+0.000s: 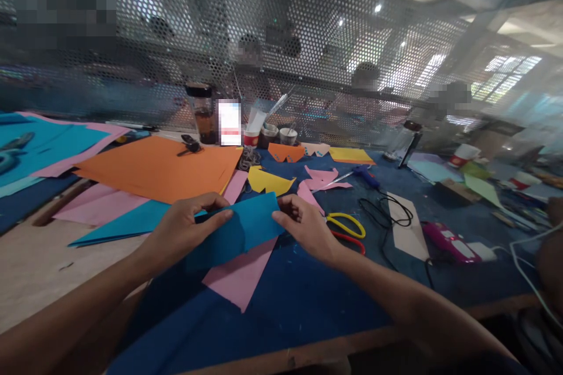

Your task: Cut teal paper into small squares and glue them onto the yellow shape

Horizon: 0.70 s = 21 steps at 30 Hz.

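A folded blue paper piece (246, 228) is held up just above the table between both hands. My left hand (182, 228) pinches its left edge, thumb on top and fingers curled. My right hand (308, 225) grips its right end with closed fingers. Under the blue piece lies a pink paper triangle (240, 278) on the dark blue mat (308, 299). Yellow-handled scissors (347, 224) lie just right of my right hand, with a red handle below them.
Orange sheets (162, 167), pink and blue sheets at left, yellow scrap (266, 181) and pink scraps (323, 179) lie behind. A glue gun (365, 174) with black cord, a pink device (448, 241), cups and a jar (203, 111) stand before a perforated metal screen; people sit behind it.
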Tool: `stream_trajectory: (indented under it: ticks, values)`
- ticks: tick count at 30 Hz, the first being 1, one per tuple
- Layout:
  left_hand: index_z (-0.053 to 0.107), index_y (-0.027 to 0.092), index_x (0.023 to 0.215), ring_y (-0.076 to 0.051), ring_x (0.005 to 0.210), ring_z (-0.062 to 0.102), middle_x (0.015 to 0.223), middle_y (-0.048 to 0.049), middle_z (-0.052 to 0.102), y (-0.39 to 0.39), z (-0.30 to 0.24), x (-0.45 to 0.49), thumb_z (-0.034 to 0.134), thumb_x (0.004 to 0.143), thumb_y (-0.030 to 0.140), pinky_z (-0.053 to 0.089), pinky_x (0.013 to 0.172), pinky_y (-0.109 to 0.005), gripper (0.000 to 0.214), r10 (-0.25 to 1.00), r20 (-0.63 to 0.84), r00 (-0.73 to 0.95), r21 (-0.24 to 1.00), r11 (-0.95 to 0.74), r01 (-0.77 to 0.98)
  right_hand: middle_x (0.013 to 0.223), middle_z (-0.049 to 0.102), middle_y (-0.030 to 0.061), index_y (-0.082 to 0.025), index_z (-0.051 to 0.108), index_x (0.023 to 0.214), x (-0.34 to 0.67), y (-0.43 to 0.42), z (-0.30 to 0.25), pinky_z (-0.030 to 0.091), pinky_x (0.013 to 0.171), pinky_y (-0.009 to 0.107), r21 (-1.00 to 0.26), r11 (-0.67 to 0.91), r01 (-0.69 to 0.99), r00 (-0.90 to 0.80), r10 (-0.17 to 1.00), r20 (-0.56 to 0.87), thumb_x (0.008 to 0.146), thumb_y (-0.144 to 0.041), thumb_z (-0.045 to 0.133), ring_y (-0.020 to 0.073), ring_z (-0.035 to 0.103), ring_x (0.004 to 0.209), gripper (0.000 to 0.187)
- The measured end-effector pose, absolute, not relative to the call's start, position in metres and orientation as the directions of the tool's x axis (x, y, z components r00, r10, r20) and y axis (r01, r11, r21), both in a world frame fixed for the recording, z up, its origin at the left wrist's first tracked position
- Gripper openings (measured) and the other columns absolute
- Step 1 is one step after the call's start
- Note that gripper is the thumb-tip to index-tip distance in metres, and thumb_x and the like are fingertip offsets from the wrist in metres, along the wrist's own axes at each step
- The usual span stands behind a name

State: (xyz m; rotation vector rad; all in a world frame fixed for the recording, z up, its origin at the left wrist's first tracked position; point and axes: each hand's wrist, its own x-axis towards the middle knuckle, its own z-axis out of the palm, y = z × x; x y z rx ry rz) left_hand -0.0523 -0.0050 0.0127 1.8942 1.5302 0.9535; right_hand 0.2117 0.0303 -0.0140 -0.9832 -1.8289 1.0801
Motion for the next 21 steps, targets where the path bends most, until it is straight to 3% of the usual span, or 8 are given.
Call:
stream_trajectory:
  ticks: [11,21]
  values:
    - [0.069,0.024,0.082,-0.022,0.079,0.063,0.080,-0.0007,0.068,-0.0042,0.0110,-0.0534,0.064,0.091,0.058,0.045,0.065,-0.029,0.035,0.975,0.141,0.170,0.778,-0.215,0.591,0.095,0.073,0.0045,-0.018,0.068,0.099,0.2119,0.0325,-0.0061,0.053,0.078,0.031,-0.912,0.332,0.241,-0.310,0.917,0.252,0.095,-0.039,0.063,0.0197,0.069,0.088,0.021]
    - [0.068,0.023,0.083,-0.021,0.077,0.064,0.080,-0.0007,0.068,-0.0045,0.0127,-0.0521,0.064,0.090,0.059,0.046,0.065,-0.028,0.037,0.980,0.157,0.122,0.779,-0.199,0.594,0.097,0.072,0.0045,-0.018,0.068,0.106,0.2125,0.0334,-0.0083,0.054,0.079,0.031,-0.932,0.303,0.198,-0.355,0.909,0.220,0.090,-0.039,0.072,0.0191,0.069,0.090,0.027]
